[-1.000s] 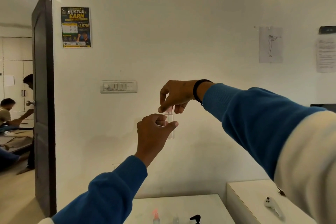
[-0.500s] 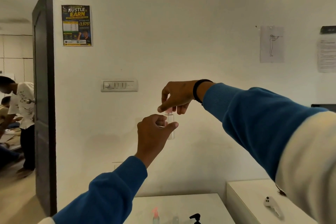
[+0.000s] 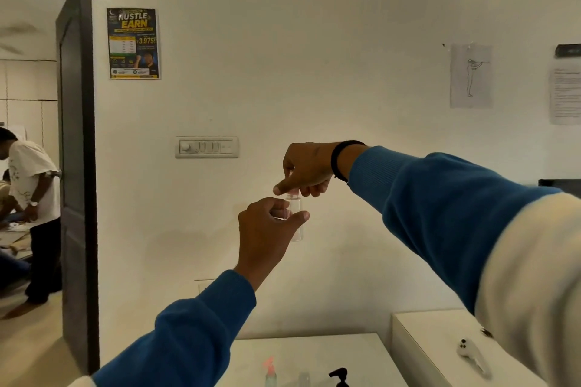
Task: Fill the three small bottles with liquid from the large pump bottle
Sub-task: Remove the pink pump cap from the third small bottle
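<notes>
Held up in front of the wall, well above the counter, the small clear bottle (image 3: 295, 217) has barely shifted over the last second. The left hand (image 3: 265, 231) keeps its fingers and thumb curled round the body, pinching it upright. The right hand (image 3: 306, 168) has turned slightly at the neck, fingertips pinched on the bottle's top (image 3: 290, 196), which a moment ago showed pale pink between the fingers and is now mostly hidden. I judge this to be a cap being twisted; whether on or off I cannot tell.

The bottle looks transparent and slim, and any liquid level is too faint to read. At the counter's near edge stand a pink-capped small bottle (image 3: 270, 372), another clear small bottle (image 3: 304, 378) and the black head of the large pump bottle (image 3: 339, 376).
</notes>
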The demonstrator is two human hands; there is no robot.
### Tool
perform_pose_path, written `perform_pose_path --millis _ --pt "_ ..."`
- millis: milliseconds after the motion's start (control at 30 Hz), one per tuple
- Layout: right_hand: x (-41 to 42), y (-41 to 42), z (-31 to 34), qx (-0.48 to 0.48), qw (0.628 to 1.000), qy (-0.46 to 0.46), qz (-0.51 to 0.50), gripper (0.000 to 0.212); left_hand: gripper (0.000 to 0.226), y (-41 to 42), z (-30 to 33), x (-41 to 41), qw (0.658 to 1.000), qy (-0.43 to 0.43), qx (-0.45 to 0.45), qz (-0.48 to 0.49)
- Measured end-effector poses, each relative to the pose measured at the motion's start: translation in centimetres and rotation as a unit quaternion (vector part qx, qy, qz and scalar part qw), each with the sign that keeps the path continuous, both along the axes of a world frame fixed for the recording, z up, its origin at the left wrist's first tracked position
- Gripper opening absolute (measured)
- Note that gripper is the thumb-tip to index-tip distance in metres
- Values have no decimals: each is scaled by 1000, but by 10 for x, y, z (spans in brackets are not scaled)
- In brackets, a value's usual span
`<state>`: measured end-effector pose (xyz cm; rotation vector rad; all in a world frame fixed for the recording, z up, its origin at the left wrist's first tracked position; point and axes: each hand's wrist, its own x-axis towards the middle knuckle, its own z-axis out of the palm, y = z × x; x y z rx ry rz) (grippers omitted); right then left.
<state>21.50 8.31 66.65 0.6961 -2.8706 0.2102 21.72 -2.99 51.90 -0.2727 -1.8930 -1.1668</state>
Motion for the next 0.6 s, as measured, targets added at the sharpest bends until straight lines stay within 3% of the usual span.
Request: perform_pose_path --millis 100,233,367,467,600 --pt "-5 0 -4 28 999 43 2 39 32 3 0 1 1000 -2 1 -3" --pt "-2 0 -2 25 999 -26 26 17 35 3 -5 0 1000 -10 7 -5" --pt "-3 0 -6 -2 999 -22 25 31 32 1 -4 0 1000 -14 11 -8" --pt "-6 1 -8 10 1000 30 -2 48 31 2 -2 1 1000 -10 9 -7" --pt "-7 4 -5 -22 999 10 28 20 31 3 -2 1 1000 -7 5 -8"
